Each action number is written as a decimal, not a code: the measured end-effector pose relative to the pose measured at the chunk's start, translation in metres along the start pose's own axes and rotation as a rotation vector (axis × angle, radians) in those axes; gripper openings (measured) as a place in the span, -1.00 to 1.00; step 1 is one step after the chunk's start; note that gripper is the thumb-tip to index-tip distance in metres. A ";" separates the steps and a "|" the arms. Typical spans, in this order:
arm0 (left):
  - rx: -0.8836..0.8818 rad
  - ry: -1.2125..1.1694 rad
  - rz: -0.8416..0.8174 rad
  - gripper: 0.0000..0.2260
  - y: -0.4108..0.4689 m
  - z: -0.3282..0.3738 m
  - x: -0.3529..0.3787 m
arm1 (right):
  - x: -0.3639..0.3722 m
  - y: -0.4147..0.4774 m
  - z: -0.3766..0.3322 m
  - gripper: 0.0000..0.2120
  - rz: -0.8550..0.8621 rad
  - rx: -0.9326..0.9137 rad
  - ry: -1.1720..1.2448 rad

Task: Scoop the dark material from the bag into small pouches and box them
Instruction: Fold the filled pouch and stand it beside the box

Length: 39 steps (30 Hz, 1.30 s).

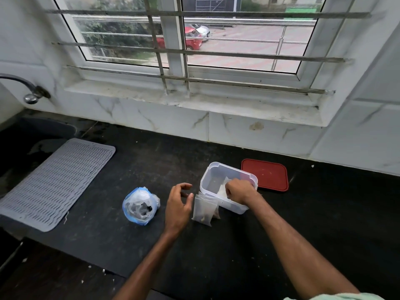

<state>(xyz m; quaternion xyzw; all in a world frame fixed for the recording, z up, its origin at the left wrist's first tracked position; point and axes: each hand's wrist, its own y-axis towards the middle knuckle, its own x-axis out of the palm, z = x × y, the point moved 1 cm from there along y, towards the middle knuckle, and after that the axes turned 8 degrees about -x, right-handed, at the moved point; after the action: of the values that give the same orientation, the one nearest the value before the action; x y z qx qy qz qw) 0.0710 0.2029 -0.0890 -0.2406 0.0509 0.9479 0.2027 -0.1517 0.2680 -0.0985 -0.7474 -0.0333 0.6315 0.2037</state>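
Note:
A clear plastic bag with a blue rim (141,206) sits open on the black counter and shows dark material inside. To its right a stack of small white pouches (204,210) leans against a clear plastic box (213,174). My right hand (239,191) reaches over the box's near wall and grips a white pouch (225,187) inside it. Between the bag and the pouch stack my left hand (178,205) hovers with loosely curled fingers and holds nothing.
The box's red lid (265,177) lies flat behind and to the right of it. A grey ribbed drying mat (56,182) covers the left of the counter, beside a dark sink with a tap (31,92). A tiled wall and window sill run along the back.

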 end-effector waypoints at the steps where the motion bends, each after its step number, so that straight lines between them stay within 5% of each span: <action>1: -0.008 0.004 -0.001 -0.77 -0.003 0.002 0.001 | -0.001 -0.003 0.001 -0.83 0.034 0.008 0.035; 8: -0.093 -0.114 -0.054 -0.95 -0.016 0.031 0.017 | -0.026 -0.048 -0.005 -0.95 0.505 0.097 0.605; 14: -0.070 -0.114 -0.109 -0.87 -0.019 0.063 0.034 | -0.037 -0.079 -0.032 -0.94 0.520 -0.025 0.914; 23: -0.102 -0.199 -0.167 -0.91 -0.010 0.061 0.035 | -0.034 -0.071 -0.033 -0.95 0.531 -0.026 0.803; 29: -0.134 -0.208 -0.163 -0.92 0.030 0.075 0.054 | -0.050 -0.066 -0.018 -0.94 0.798 0.178 0.600; 33: -0.172 0.040 -0.139 -0.93 0.060 0.061 0.072 | -0.058 -0.071 -0.011 -0.91 0.861 0.284 0.515; 39: 0.238 0.811 -0.244 -0.84 0.071 0.052 0.088 | -0.057 -0.072 -0.015 -0.93 0.782 0.338 0.412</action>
<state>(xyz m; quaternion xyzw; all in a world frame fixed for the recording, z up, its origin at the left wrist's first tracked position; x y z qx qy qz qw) -0.0507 0.1796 -0.0855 -0.5725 0.2063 0.7333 0.3033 -0.1341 0.3128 -0.0182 -0.7698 0.3951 0.4961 0.0719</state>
